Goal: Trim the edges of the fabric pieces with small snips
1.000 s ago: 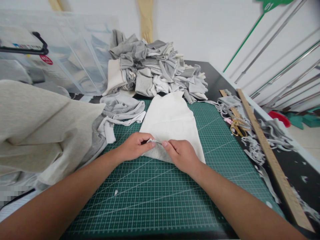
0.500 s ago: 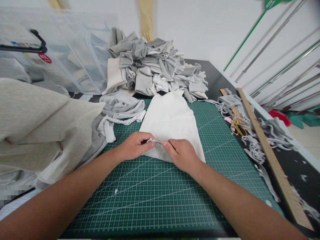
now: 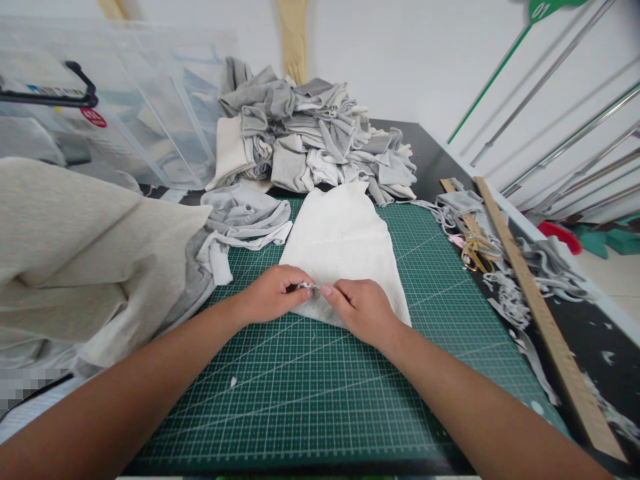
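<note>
Head view: both hands meet at the near edge of a white fabric piece [image 3: 340,250] lying flat on the green cutting mat [image 3: 320,393] in the middle of the desk [image 3: 610,333]. The left hand [image 3: 273,293] and the right hand [image 3: 363,310] each pinch the cloth's near hem, the grip of both clenched on a small raised fold between the thumbs and forefingers, fingertips almost touching.

Behind the cloth, toward the far edge, rises a heap of grey and cream scraps [image 3: 315,137]. At the left edge lies a large beige garment [image 3: 85,260], with clear plastic bins [image 3: 125,107] beyond it; a red label on one is too blurred to read. Along the right edge run a wooden ruler [image 3: 540,313], gold-handled scissors [image 3: 475,252] and trimmed strips [image 3: 510,293]. A green sign [image 3: 543,8] at the top reads "01".
</note>
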Available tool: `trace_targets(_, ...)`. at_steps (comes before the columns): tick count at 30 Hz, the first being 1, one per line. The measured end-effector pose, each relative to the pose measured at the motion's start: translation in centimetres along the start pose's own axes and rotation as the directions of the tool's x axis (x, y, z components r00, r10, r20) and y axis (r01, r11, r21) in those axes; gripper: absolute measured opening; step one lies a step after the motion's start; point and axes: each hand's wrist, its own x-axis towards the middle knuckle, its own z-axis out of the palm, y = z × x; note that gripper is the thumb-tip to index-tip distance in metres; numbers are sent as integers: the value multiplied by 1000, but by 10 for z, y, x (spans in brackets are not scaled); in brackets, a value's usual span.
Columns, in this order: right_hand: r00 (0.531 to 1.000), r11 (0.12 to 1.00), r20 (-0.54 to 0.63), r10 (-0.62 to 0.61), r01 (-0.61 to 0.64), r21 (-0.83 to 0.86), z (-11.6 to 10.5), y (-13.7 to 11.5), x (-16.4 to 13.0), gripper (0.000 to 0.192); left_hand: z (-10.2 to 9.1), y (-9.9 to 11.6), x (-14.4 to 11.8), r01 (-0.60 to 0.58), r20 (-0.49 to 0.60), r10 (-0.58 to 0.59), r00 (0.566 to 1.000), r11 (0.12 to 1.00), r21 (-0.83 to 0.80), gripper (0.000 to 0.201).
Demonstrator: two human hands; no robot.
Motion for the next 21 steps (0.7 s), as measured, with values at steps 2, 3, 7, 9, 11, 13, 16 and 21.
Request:
trace_targets(2,1000,1000,5,5,-5,-4,0,0,1,51,0,0,0,-11,-5,11,1000,1000,0,18)
trace_targets(3,1000,1000,6,7,-7,-7,0,0,1,51,1,-1,0,-18,-9,18,1000,1000,1,17)
trace_targets(7,1000,1000,-5,5,-5,-9,0,0,2,52,1,-1,0,-34,-17,34,999,999,-7,16)
trace_targets(9,1000,1000,-7,5,-5,-5,0,1,2,52,1,-1,0,-29,-15,29,999,999,-18,17)
trace_targets(11,1000,1000,-4,7,-7,0,0,1,2,51,0,0,0,-23,-16,23,1000,999,-22,17)
trace_targets(13,1000,1000,-2,6,-6,6,-1,1,2,51,0,0,0,-17,-15,17,1000,1000,-26,18)
trace_targets(16,1000,1000,-1,-2,2,19,-1,1,1,52,0,1,0,-16,-11,15,1000,999,-42,18)
trace_targets(21,1000,998,7,-23,22,53,-2,2,1,52,-1,1,0,-23,-16,22,1000,998,-64,16)
